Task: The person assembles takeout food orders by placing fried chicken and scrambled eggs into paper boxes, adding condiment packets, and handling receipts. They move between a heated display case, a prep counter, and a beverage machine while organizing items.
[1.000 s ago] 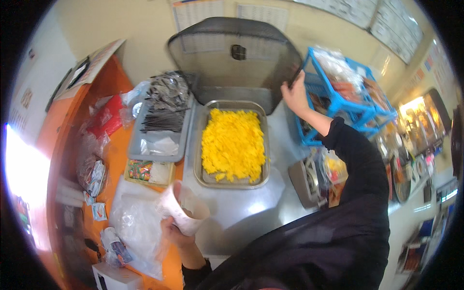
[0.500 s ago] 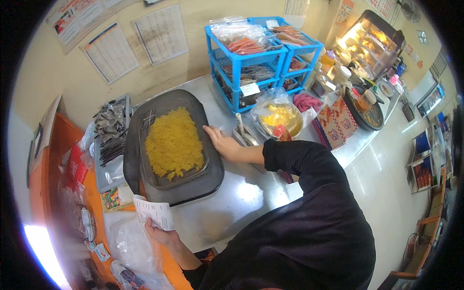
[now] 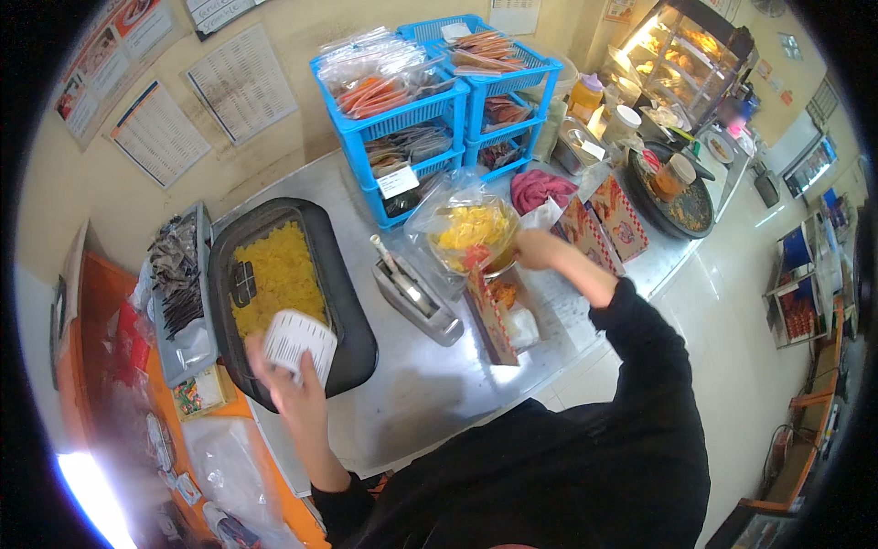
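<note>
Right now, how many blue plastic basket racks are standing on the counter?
2: the left blue rack stands against the wall behind the tray of yellow rice; the right blue rack stands beside it, touching it. Each has stacked tiers holding bagged food. Others may be hidden out of view.

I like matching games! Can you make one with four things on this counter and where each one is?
Things:
1. paper cup
2. yellow rice
3. blue baskets
4. pink cloth

Places:
A. stacked against the wall
B. in the left hand
C. in the black tray
D. beside the red-and-white boxes

Pairs: 1-B, 2-C, 3-A, 4-D
</note>
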{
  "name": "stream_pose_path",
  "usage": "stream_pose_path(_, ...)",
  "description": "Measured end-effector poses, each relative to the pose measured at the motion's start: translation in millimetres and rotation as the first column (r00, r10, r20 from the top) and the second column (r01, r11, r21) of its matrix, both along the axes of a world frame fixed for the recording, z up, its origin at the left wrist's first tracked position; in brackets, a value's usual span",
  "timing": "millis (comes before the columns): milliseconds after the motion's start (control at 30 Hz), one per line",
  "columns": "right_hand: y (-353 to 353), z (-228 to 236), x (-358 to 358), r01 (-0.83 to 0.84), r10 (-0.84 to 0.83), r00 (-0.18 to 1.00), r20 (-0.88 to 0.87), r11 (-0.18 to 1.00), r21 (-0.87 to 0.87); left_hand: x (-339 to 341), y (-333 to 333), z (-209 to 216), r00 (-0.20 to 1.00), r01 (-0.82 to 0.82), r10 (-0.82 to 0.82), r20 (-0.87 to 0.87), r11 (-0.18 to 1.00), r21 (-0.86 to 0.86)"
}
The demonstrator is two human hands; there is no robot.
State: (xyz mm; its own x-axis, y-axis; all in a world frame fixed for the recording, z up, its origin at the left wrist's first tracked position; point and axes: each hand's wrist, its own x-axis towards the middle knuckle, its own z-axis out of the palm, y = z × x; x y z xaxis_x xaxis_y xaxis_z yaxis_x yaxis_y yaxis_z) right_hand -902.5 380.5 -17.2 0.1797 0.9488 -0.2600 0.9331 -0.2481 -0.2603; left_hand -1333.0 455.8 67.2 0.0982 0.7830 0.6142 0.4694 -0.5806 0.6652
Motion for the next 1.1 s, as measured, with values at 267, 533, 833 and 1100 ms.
stream_pose_path(267,28,-39,-26,-0.005,0.160,0.973,-0.167,0.737,0.676,168,50,-18,0.721,0.375,-0.084,-0.688,0.882,0.285)
stream_pose_path(533,52,-51,-47,-0.071,0.254,0.931,-0.260,0.829,0.555,255,65,-48,0.329,0.281,-0.291,-0.898,0.938,-0.201)
stream_pose_path(833,0,-26,-20,-0.208,0.171,0.977,0.129,0.902,0.378,246,88,-72,0.577,0.054,-0.204,-0.791,0.976,-0.213)
stream_pose_path(1100,49,-53,-39,-0.293,0.202,0.951,0.235,0.832,0.470,250,108,-97,0.610,0.118,-0.418,-0.673,0.888,-0.444)
